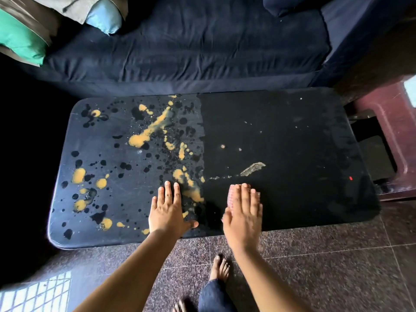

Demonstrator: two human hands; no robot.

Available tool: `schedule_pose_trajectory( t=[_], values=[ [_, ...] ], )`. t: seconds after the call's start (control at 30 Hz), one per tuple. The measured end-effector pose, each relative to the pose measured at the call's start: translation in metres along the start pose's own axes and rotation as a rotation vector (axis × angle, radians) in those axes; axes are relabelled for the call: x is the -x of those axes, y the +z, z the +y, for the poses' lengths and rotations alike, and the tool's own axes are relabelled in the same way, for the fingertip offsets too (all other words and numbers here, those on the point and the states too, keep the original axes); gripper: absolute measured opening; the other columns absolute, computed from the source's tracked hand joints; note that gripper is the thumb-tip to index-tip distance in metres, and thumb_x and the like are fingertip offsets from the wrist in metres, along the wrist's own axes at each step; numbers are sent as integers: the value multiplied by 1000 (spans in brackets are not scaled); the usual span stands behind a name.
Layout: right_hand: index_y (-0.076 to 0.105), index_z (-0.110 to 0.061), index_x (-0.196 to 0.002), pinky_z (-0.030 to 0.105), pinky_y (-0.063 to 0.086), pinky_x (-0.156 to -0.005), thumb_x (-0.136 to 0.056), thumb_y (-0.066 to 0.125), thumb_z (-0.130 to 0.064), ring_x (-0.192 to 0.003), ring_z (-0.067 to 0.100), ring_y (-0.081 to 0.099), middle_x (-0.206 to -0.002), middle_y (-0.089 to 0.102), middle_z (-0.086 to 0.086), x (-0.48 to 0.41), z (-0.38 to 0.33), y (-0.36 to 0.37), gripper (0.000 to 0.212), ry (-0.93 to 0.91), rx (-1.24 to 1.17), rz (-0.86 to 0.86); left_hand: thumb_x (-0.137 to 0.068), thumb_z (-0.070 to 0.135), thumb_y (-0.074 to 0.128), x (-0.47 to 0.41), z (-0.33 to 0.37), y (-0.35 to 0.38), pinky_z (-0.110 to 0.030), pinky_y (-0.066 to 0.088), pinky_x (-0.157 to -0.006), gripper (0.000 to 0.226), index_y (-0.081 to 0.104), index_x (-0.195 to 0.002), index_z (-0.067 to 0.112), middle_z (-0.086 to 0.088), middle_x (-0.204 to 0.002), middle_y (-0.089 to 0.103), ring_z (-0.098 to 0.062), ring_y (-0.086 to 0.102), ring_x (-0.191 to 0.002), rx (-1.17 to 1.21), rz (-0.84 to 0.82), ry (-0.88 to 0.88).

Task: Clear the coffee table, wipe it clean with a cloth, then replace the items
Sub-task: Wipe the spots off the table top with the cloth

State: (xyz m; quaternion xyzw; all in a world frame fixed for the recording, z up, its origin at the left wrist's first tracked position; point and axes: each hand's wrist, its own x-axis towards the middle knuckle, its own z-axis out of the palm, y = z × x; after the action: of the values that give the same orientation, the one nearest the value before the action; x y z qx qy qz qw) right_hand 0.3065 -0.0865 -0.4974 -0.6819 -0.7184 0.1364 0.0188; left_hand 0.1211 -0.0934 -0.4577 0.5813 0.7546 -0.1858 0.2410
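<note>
1. Our left hand (167,210) lies flat on the counter (292,136), fingers straight, gripping nothing. Our right hand (244,212) lies flat too, fingers straight, pressing the cloth (232,195) down near the front edge. Only a pink strip of cloth shows under the fingers.
2. The left half carries yellow splashes (150,129) and dark blots. The right half looks wiped, apart from a grey smear (252,168). A loaded cloth dragged rightward could dirty the clean half.
3. The cloth seems small against that much spill. We judge it may soak through and only spread the mess.
4. Our left hand sits just beside a yellow patch; leaning on it, we could slide into the wet.
5. Strokes toward us could push liquid over the front edge onto the floor (315,266), where our bare foot (219,269) stands. Strokes away could reach the sofa (191,48), which sits right against the far edge.
</note>
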Motion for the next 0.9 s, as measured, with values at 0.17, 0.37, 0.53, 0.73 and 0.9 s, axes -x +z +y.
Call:
schedule_pose_trajectory(
  t=[0.17,0.37,0.53,0.73,0.9],
  values=[
    [25,-26,-148,49,31,-111,-83,45,-37,-142,23,24,-155,27,-2,11,-3,10,69,-436,37,-53,-75,76,51,0,-2,3,-40,3,-120,120,-18,-149,12,-12,-158,-16,-27,-7,-147,5,35,15],
    [33,-21,-147,49,30,-110,-82,40,-35,-140,28,29,-154,29,0,10,34,0,67,-112,62,-4,-73,78,50,2,-7,6,-40,3,-119,120,-17,-150,15,-9,-159,-15,-25,-7,-147,23,72,27],
    [24,-24,-149,50,27,-112,-82,39,-36,-141,29,25,-154,28,3,34,-31,15,69,-186,-22,-8,-73,77,51,3,-8,10,-39,4,-120,119,-18,-150,18,-6,-159,-16,-22,-8,-147,49,89,16],
    [31,-24,-147,51,34,-108,-85,44,-42,-139,23,30,-153,30,-2,24,30,14,66,-403,113,9,-73,77,51,4,-11,10,-40,3,-119,117,-16,-150,19,-4,-159,-15,-21,-6,-148,51,93,26],
    [25,-18,-148,51,28,-111,-87,36,-38,-140,30,27,-154,29,6,28,19,11,65,-78,54,43,-74,76,53,4,-10,9,-41,4,-120,118,-17,-150,19,-4,-159,-16,-21,-8,-147,71,79,19]
  ],
)
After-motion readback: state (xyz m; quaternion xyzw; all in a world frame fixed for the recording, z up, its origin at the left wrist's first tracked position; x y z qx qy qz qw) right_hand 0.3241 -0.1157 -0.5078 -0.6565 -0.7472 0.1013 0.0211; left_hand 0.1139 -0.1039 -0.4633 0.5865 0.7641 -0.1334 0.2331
